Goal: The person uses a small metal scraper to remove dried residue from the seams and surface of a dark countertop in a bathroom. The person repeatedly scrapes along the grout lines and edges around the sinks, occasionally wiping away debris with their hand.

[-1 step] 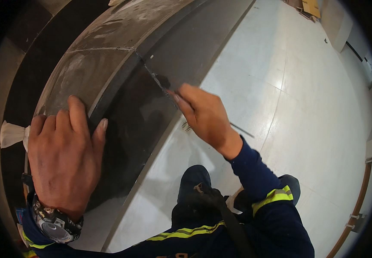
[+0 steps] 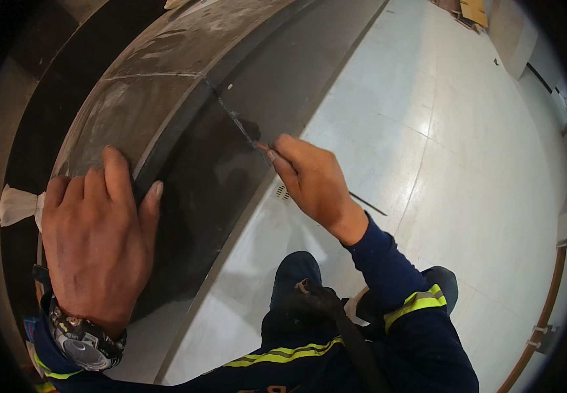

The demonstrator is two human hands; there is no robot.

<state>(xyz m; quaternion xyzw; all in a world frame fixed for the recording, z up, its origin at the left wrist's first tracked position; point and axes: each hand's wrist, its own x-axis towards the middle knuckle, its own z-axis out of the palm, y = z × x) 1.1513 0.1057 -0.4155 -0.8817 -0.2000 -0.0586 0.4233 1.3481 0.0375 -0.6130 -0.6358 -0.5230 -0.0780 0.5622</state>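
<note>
So the thin stick [image 2: 368, 204] is in your right hand [image 2: 316, 187], over the side of the dark ledge [image 2: 192, 147]. Your right fingers are pinched tight around it: a reddish end pokes out past your thumb, and a skinny dark length sticks out behind your hand. The middle's hidden by your grip. That reddish end is right at the pale seam [image 2: 234, 119] running down the ledge's side, tho I can't tell if it's actually touching.

Your left hand [image 2: 97, 232] lies palm down on the ledge's top, fingers stretched out and thumb spread wide over the edge. Can't see under the palm. Just left of it there's a white bundle [image 2: 18, 205], and you've got a chunky watch [image 2: 87, 350] on that wrist.

Near your right hand, a slotted vent [image 2: 282, 192] sits by the ledge's foot, then pale floor [image 2: 467, 196], with cardboard [image 2: 474, 12] way off at top right.
</note>
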